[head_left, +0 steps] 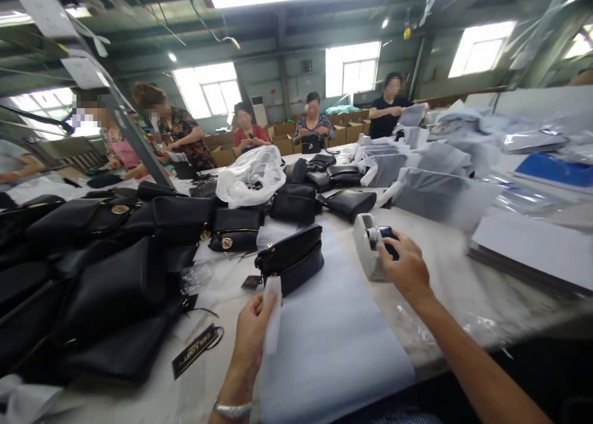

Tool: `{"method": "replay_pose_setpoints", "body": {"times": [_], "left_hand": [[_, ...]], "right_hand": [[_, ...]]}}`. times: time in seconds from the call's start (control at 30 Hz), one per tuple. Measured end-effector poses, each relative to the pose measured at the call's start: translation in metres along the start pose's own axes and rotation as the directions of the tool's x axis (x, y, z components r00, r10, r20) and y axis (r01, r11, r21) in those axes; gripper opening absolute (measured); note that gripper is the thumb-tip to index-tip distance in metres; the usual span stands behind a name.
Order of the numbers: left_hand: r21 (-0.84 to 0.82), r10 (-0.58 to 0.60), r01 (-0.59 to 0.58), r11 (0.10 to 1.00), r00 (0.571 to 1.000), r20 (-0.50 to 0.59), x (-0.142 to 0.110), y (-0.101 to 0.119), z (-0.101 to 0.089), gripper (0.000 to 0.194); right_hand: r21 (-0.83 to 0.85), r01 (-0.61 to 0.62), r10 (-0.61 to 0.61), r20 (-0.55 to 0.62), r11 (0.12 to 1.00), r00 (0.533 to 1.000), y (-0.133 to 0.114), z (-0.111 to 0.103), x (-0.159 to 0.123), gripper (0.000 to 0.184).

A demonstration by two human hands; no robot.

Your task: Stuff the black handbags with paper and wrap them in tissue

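My left hand [252, 325] pinches a folded strip of white wrapping sheet [272, 319], held upright at the near end of a black handbag [291, 260]. This bag rests on a long white wrapping sheet [338, 343] spread before me. To the right, my right hand [407, 266] is closed at a pale grey tape dispenser [365, 245], its fingers around the dark part on the near side. Whether a piece of tape is between the fingertips cannot be seen. A black hang tag [197, 350] lies left of my left hand.
Many black handbags [111, 282] are heaped on the left. Behind the dispenser stand wrapped bags [430, 192]. A stack of white sheets [537, 248] lies right, near a blue package [556, 167]. A slanted metal post [134, 133] rises at left. Several people work across the table.
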State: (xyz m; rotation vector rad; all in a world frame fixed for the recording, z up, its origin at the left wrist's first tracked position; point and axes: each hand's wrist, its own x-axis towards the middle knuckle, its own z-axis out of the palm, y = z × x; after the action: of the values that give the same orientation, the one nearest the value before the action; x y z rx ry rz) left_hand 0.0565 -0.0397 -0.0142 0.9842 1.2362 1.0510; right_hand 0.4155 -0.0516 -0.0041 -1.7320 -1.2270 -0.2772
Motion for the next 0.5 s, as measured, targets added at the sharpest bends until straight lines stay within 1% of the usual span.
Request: {"method": "replay_pose_setpoints", "body": {"times": [0.03, 0.1, 0.17, 0.23, 0.3, 0.37, 0.43, 0.5], "left_hand": [[-0.004, 0.003, -0.003, 1.000, 1.000, -0.002, 0.000, 0.000, 0.001, 0.052], [-0.013, -0.001, 0.001, 1.000, 1.000, -0.012, 0.000, 0.002, 0.002, 0.051], [-0.018, -0.013, 0.012, 1.000, 1.000, -0.025, 0.000, 0.004, 0.003, 0.051], [-0.033, -0.023, 0.022, 0.999, 0.999, -0.027, 0.001, 0.005, 0.004, 0.052], [-0.048, -0.030, 0.029, 0.998, 0.999, -0.016, 0.001, 0.005, 0.003, 0.051], [-0.053, -0.035, 0.034, 0.998, 0.999, -0.009, 0.002, 0.004, 0.003, 0.051], [-0.050, -0.039, 0.039, 0.998, 0.999, -0.008, 0.002, 0.004, 0.003, 0.051], [-0.055, -0.042, 0.042, 0.998, 0.999, -0.009, 0.002, 0.004, 0.003, 0.052]], "right_hand": [[-0.036, -0.036, 0.037, 0.017, 0.999, 0.999, 0.017, -0.001, 0.008, 0.036], [-0.028, -0.158, 0.160, 0.116, 0.987, 0.980, 0.039, 0.002, 0.018, 0.036], [0.015, -0.275, 0.265, 0.219, 0.961, 0.939, 0.048, 0.008, 0.022, 0.038], [0.050, -0.337, 0.314, 0.256, 0.940, 0.914, 0.047, 0.014, 0.023, 0.039], [0.077, -0.366, 0.338, 0.245, 0.928, 0.909, 0.043, 0.015, 0.021, 0.039], [0.133, -0.372, 0.340, 0.212, 0.919, 0.916, 0.037, 0.012, 0.018, 0.037], [0.206, -0.353, 0.327, 0.153, 0.913, 0.933, 0.029, 0.005, 0.012, 0.034], [0.293, -0.350, 0.336, 0.099, 0.890, 0.937, 0.020, -0.005, 0.001, 0.034]]}}
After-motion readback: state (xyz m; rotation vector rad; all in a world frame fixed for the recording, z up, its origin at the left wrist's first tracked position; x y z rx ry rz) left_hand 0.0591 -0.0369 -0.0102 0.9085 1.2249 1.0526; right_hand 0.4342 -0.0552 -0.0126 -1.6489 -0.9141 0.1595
